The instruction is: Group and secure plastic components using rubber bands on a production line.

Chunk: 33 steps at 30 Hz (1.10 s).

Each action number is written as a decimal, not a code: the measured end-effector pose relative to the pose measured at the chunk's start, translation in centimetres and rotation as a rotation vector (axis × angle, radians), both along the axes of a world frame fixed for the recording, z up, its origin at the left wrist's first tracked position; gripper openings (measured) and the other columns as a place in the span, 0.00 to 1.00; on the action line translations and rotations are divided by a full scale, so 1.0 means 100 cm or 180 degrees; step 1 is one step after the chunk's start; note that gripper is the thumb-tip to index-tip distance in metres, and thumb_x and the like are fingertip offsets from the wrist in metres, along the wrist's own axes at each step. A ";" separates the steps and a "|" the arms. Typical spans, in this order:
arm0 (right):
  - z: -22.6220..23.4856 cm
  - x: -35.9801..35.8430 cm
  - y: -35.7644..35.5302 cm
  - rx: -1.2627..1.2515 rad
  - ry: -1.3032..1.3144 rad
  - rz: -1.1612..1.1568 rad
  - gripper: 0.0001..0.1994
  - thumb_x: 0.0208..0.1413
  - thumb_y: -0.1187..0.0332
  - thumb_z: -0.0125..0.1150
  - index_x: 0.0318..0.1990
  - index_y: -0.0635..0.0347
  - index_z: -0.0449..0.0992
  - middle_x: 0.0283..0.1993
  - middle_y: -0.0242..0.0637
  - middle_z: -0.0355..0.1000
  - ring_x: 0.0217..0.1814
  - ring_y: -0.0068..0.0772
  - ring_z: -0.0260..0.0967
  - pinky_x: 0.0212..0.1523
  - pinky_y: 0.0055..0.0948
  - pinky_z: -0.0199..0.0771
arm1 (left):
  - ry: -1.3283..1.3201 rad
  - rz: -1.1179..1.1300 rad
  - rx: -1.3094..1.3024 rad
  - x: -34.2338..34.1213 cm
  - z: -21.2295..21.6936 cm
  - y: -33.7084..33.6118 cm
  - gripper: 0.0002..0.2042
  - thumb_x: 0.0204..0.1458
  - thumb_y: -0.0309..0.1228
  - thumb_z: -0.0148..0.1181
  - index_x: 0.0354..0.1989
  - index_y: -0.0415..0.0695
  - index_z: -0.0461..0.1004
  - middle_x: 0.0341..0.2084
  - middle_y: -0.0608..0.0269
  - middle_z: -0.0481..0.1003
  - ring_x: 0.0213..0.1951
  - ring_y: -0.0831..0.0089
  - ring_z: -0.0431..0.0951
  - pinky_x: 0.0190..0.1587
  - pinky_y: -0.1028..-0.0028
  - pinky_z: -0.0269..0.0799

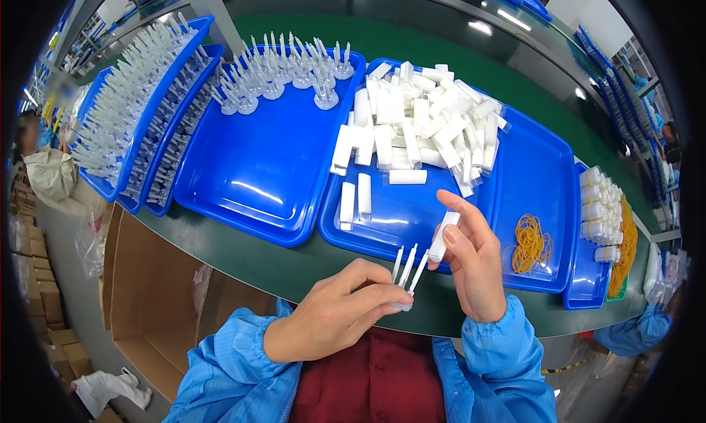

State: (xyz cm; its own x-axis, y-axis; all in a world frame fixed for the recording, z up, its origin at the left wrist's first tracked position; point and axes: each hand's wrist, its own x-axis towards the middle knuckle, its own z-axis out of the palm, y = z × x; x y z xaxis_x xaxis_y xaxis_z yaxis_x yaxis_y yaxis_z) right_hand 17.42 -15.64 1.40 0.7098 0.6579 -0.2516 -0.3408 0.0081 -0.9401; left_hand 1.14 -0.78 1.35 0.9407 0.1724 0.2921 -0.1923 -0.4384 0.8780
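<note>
From the head view, your left hand (pixel 331 316) is pinching three thin white sticks (pixel 407 270) between closed fingers, just above the worktop's (pixel 294 272) near edge. Your right hand (pixel 474 265) is gripping a white cap (pixel 443 236), fingers clamped around it, over the blue tray (pixel 397 217) of caps.

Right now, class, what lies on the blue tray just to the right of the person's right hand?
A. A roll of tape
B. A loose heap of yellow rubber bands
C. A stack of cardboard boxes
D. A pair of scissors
B: a tangled heap of yellow rubber bands lies on the blue tray, just right of the right hand, which holds a white tube.
</note>
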 end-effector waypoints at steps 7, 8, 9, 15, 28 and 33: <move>-0.005 0.004 -0.003 -0.0090 -0.0314 0.0117 0.24 0.64 0.68 0.60 0.67 0.64 0.67 0.33 0.30 0.67 0.33 0.21 0.69 0.35 0.22 0.74 | 0.0005 -0.0060 0.0007 0.003 -0.002 -0.003 0.12 0.53 0.21 0.66 0.46 0.45 0.79 0.37 0.62 0.71 0.34 0.63 0.77 0.34 0.67 0.75; -0.004 0.004 -0.003 -0.0126 -0.0365 0.0205 0.24 0.64 0.68 0.61 0.66 0.64 0.67 0.33 0.30 0.67 0.33 0.21 0.69 0.35 0.22 0.74 | -0.0012 -0.0031 0.0072 0.004 -0.002 -0.003 0.13 0.53 0.20 0.66 0.46 0.45 0.79 0.37 0.61 0.71 0.34 0.63 0.77 0.34 0.67 0.75; -0.005 0.005 -0.004 -0.0124 -0.0396 0.0186 0.25 0.64 0.69 0.61 0.66 0.64 0.67 0.34 0.30 0.67 0.34 0.20 0.69 0.36 0.22 0.74 | -0.0031 -0.0003 0.0137 0.004 -0.002 -0.003 0.13 0.52 0.20 0.67 0.46 0.44 0.79 0.37 0.61 0.71 0.34 0.63 0.78 0.34 0.67 0.76; -0.011 -0.018 -0.004 -0.0111 -0.0788 -0.0007 0.27 0.62 0.76 0.63 0.67 0.64 0.65 0.38 0.31 0.69 0.39 0.19 0.71 0.40 0.21 0.75 | -0.0667 0.0273 0.0690 0.001 -0.013 -0.003 0.15 0.47 0.21 0.67 0.45 0.41 0.80 0.39 0.57 0.76 0.36 0.62 0.80 0.37 0.68 0.78; -0.013 -0.013 0.016 -0.0649 -0.2126 0.0864 0.18 0.62 0.74 0.62 0.59 0.63 0.75 0.43 0.39 0.75 0.44 0.30 0.74 0.48 0.28 0.74 | -0.1148 0.0816 0.1076 -0.013 -0.035 0.008 0.16 0.39 0.16 0.73 0.38 0.43 0.80 0.37 0.59 0.77 0.35 0.61 0.82 0.35 0.68 0.78; -0.028 0.036 0.059 -0.1513 -0.5301 0.0550 0.15 0.54 0.74 0.60 0.50 0.62 0.79 0.42 0.39 0.74 0.44 0.41 0.70 0.43 0.38 0.71 | -0.1004 0.1047 0.1118 -0.010 -0.043 0.013 0.18 0.40 0.15 0.72 0.41 0.44 0.78 0.38 0.59 0.77 0.36 0.62 0.80 0.36 0.68 0.74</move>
